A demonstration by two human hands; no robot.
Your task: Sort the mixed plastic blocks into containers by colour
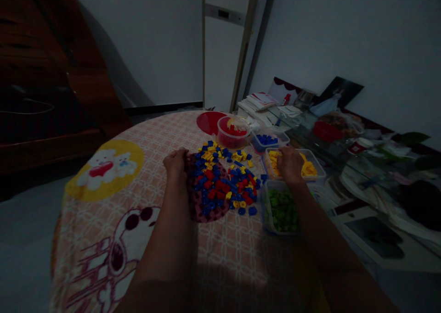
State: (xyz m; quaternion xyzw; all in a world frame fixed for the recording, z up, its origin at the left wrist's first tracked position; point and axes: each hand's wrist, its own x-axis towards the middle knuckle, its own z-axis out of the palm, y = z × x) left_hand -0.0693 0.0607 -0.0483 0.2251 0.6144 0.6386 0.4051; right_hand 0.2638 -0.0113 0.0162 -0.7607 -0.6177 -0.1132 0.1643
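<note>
Beside open tablecloth, left hand curls, edging the brick pile; right hand curls over yellow-brick tub, grips unclear

Four tubs, two hands

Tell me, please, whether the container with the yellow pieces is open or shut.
Open: no lid shows across the container, its yellow pieces lie exposed, and the right hand is over it.

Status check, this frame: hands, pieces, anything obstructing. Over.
Left hand at left edge of mixed pile, grip unclear. Right hand over yellow-piece box, grip unclear. Pile: loose blue, red, yellow pieces. Right forearm partly hides green-piece box.
</note>
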